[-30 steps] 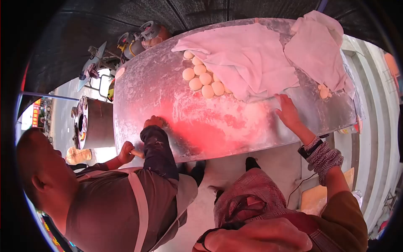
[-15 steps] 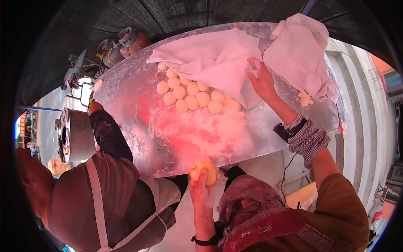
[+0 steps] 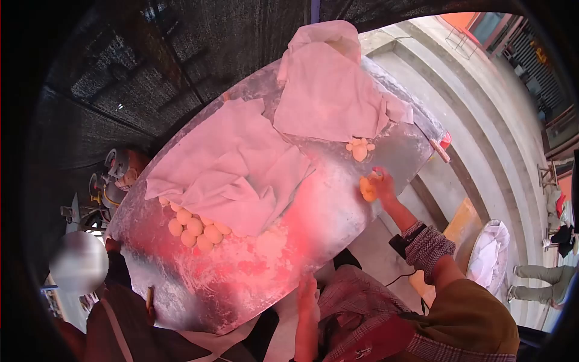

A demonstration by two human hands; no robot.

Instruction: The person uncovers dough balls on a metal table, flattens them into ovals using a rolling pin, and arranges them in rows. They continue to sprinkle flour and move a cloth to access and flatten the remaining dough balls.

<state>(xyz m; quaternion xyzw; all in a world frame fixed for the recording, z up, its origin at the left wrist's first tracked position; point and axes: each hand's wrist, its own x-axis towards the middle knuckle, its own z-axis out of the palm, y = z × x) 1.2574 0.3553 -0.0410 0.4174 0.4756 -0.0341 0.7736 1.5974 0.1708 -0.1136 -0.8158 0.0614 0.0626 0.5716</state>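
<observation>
My right hand [image 3: 382,186] is closed around a soft-looking yellow-orange lump [image 3: 368,188] at the right side of the floured metal table [image 3: 338,208]. Just beyond it lies a small dough piece [image 3: 360,151] with little knobs around it. At the near table edge is my left hand [image 3: 307,292], its fingers extended upward and nothing visible in them. Several round dough balls [image 3: 194,227] show at the left, partly hidden under a pale pink-lit cloth [image 3: 241,163]. A second cloth [image 3: 329,90] is bunched at the far end.
A co-worker's dark sleeve [image 3: 117,265] and apron strap are at the left side of the table. Gas cylinders [image 3: 123,169] stand beyond the far left edge. Curved steps [image 3: 476,120] run along the right, and a rolling pin-like stick [image 3: 440,151] lies at the table's right corner.
The yellow-orange lump has passed from my left hand to my right, which moved from the cloth to the table's right side. The cloth now covers more dough balls. My view has turned right.
</observation>
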